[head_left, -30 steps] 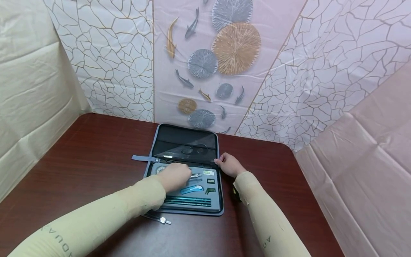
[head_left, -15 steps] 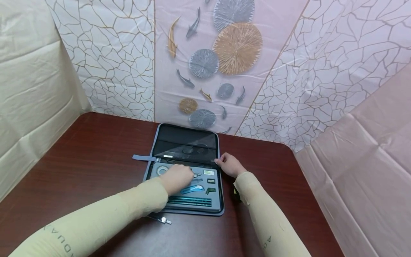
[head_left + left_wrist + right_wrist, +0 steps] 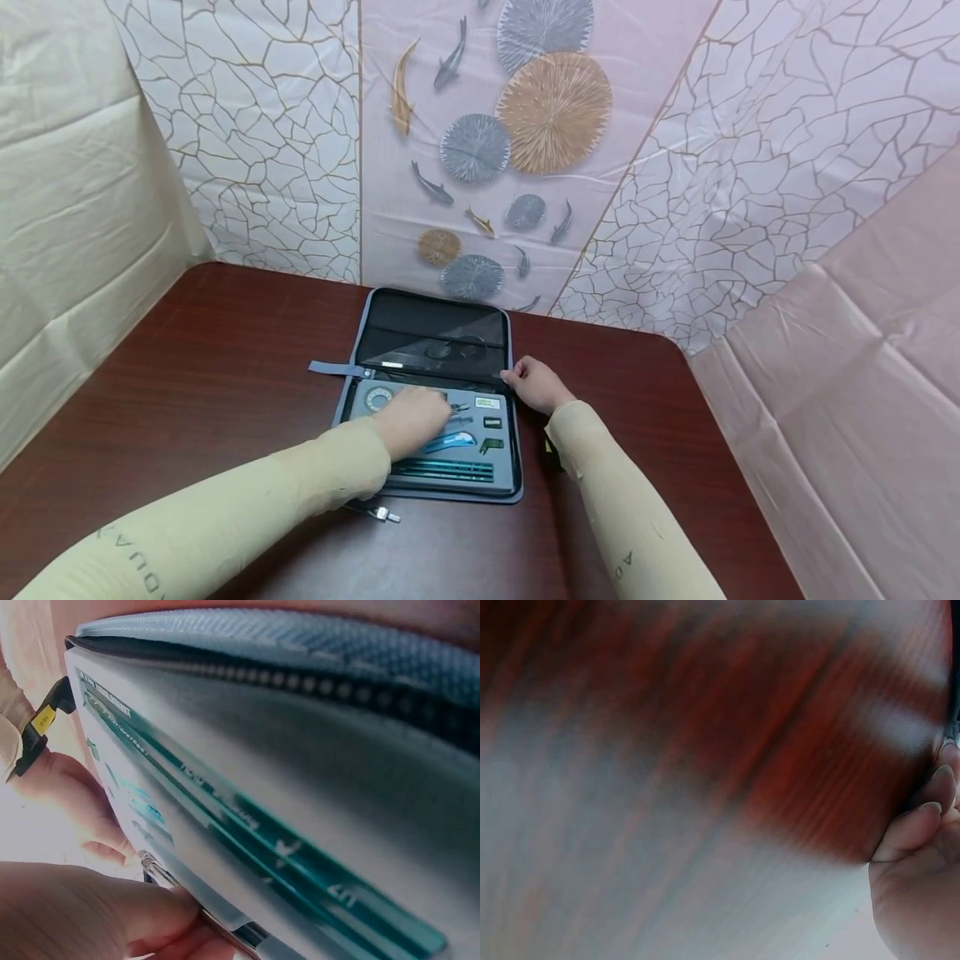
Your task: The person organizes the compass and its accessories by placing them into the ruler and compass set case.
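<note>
A zip case (image 3: pixel 519 479) lies unfolded on the table, its grey tray (image 3: pixel 500 483) fitted with drawing tools. My left hand (image 3: pixel 416 417) reaches over the tray's middle. Its thumb and fingers pinch a slim silver compass (image 3: pixel 156 868), whose pointed end (image 3: pixel 460 408) shows past the knuckles; the rest is hidden by the hand. Just below that hand are a blue cutter knife (image 3: pixel 461 440) and dark green pencils (image 3: pixel 450 472) in their slots. At the case's right edge, by the fold, my right hand (image 3: pixel 536 385) pinches the border with thumb and curled fingers.
The black lid (image 3: pixel 427 321) leans back toward the patterned wall cloth. A white eraser (image 3: pixel 487 403), a sharpener (image 3: pixel 492 422) and a round dial (image 3: pixel 378 398) sit in the tray. A blue strap (image 3: pixel 330 368) sticks out left; a metal clasp (image 3: pixel 386 514) lies in front.
My left hand has shifted slightly right and uncovered more of the round dial. The compass tip has turned a little between its fingers. The right hand has stayed in place.
</note>
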Motion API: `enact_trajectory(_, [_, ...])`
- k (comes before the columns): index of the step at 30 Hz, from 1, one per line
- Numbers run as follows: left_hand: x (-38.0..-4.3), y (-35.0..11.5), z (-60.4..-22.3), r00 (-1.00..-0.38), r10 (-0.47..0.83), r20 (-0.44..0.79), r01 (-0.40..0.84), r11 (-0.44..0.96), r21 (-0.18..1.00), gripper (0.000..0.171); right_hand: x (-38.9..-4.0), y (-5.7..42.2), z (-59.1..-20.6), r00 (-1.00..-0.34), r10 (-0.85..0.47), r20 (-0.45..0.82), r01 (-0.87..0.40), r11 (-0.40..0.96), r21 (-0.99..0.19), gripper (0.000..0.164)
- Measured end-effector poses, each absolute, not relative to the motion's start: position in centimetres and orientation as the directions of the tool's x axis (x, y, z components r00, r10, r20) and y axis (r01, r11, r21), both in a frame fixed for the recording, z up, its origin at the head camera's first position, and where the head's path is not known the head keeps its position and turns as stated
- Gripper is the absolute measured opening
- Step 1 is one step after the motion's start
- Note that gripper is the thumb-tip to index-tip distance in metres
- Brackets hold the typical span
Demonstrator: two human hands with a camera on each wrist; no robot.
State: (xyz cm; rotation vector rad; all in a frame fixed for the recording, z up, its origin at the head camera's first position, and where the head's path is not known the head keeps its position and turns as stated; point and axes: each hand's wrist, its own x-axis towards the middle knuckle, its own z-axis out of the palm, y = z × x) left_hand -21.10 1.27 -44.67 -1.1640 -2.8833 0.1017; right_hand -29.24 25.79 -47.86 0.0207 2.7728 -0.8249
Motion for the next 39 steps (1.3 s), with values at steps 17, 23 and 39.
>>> enact_trajectory(17, [-20.3, -0.5, -45.4, -0.704, 0.71, -0.013, 0.709, 0.703, -0.062, 0.01, -29.2, 25.5, -47.9, -0.966, -0.051, -0.255, 0.096, 0.841, -0.532, 0.031])
enact_trajectory(23, [-20.2, -1.3, -44.9, -0.719, 0.693, -0.055, 0.693, 0.72, 0.004, 0.013, -29.1, 25.4, -47.8, -0.968, -0.051, -0.247, 0.09, 0.844, -0.529, 0.031])
enact_trajectory(39, [-21.3, -10.6, -45.2, -0.832, 0.545, 0.105, 0.554, 0.801, 0.225, 0.033, -29.1, 25.7, -48.0, -0.965, -0.049, -0.257, 0.098, 0.843, -0.529, 0.032])
